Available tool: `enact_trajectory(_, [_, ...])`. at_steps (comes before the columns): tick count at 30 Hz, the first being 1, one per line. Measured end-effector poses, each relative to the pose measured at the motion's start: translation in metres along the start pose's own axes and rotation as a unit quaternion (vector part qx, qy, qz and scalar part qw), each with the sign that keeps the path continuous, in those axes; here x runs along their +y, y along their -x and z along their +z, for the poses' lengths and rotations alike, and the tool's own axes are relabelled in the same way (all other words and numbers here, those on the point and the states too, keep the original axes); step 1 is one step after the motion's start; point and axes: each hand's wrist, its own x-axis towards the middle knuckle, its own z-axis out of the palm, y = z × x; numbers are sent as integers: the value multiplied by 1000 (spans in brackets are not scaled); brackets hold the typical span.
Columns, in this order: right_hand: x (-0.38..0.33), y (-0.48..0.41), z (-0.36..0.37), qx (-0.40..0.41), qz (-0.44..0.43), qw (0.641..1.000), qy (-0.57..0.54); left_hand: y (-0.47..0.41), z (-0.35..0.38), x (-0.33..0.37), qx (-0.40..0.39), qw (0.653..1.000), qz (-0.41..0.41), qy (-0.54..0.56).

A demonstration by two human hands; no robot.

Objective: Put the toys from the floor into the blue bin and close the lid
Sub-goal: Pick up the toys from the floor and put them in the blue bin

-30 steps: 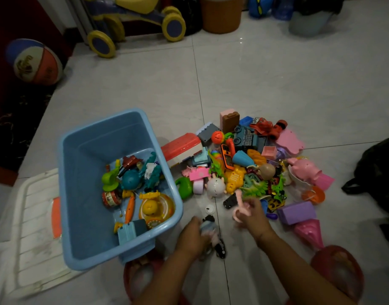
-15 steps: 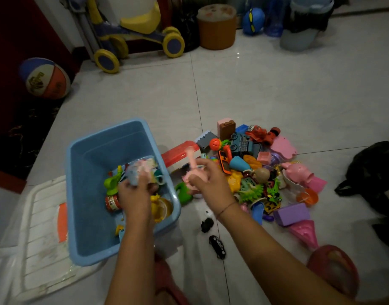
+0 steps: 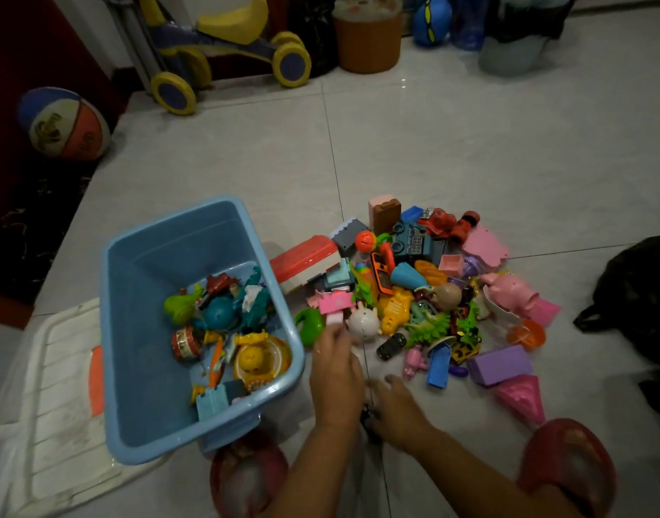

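Note:
The blue bin (image 3: 141, 368) stands open on the floor at the left, with several toys in it. Its white lid (image 3: 59, 386) with an orange latch lies flat under and beside the bin. A heap of toys (image 3: 414, 293) is spread on the tiles to the right of the bin. My left hand (image 3: 336, 372) reaches forward beside the bin's near corner, and its fingertips touch a pink toy (image 3: 334, 306) at the heap's near edge. My right hand (image 3: 395, 405) is low on the floor, its fingers curled over a small black toy car (image 3: 366, 418).
A ball (image 3: 65, 123) lies at the far left by a dark rug. A ride-on toy (image 3: 227, 50), an orange tub (image 3: 367, 35) and a grey bucket (image 3: 515, 50) stand along the back. A black bag (image 3: 638, 293) lies on the right. Red slippers (image 3: 567, 465) are at the bottom.
Both hands came back from the bin to the floor, leaving behind the toys they carried. The left now reaches the pink toy and the right has dropped onto the black car.

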Motion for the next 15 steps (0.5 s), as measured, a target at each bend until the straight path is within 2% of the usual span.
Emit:
enact_trajectory(2, [9,3,18,-57,-24,996,68,20,22,-24,-103,993,-46,-25])
enact_trajectory(5, [13,4,29,-71,-40,989,124,35,36,-58,-256,955,-137,-61])
enact_trajectory(7, [14,3,36,-55,-46,986,149,37,41,-74,-336,930,-122,-89])
enact_trajectory(10, [16,-6,44,52,-83,988,121,35,48,-83,-390,909,-84,-119])
enact_trajectory(13, [25,-11,45,27,-31,996,73,32,52,-86,-409,900,-80,-132])
enact_trajectory(15, [27,-12,39,72,0,997,-15,30,53,-86,-392,903,-99,-146])
